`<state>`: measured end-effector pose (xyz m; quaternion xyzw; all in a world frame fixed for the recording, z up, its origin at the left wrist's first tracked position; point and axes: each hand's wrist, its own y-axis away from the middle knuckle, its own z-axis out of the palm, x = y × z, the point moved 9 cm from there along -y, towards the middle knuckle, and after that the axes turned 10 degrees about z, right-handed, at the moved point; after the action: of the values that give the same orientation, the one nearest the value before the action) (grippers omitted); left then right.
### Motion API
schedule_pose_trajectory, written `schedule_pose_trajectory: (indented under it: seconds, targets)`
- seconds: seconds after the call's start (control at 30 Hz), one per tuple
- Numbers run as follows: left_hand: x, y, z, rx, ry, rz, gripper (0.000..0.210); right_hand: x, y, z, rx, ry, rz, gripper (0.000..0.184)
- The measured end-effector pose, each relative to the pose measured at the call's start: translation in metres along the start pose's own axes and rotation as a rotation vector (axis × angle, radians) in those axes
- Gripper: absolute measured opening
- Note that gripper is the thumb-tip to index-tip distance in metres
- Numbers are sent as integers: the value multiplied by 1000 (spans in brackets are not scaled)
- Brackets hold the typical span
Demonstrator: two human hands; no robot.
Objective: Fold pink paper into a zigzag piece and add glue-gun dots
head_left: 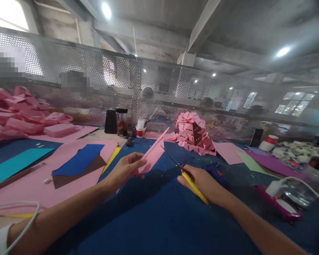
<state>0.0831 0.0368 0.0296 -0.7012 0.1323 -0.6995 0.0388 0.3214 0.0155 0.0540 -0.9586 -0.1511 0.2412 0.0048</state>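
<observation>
My left hand (131, 164) pinches a folded strip of pink paper (155, 153), which slants up and to the right above the dark blue table cover. In my right hand (198, 180) is a pair of scissors with yellow handles (195, 187). The dark blades reach toward the strip's upper right end, and a small gap seems to lie between them and the paper. Beyond the hands stands a heap of pink dotted paper pieces (188, 132), with one dark brown piece having yellow dots.
Blue paper (81, 159) and brown paper lie on a large pink sheet at left. Pink paper loops (16, 109) are piled far left. A dark jar (121, 122) and red-white cup (140, 131) stand by the mesh partition (159, 88). A magenta power strip (279, 205) lies right.
</observation>
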Motion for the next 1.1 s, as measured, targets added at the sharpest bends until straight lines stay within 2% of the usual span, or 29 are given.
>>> schedule_pose_trajectory:
  seconds: [0.13, 0.37, 0.67, 0.93, 1.1]
  targets:
    - [3, 0, -4, 41, -62, 27, 38, 3, -1, 1, 14, 73, 3, 36]
    - [11, 0, -7, 38, -65, 75, 27, -2, 3, 7, -10, 192, -4, 44]
    - [17, 4, -1, 9, -95, 34, 30, -3, 4, 16, -78, 226, 16, 46]
    - [16, 8, 12, -144, -94, 45, 35, -14, 10, 18, -103, 213, 21, 51]
    - [14, 11, 18, -171, -51, 24, 33, -15, 13, 23, -126, 189, -5, 53]
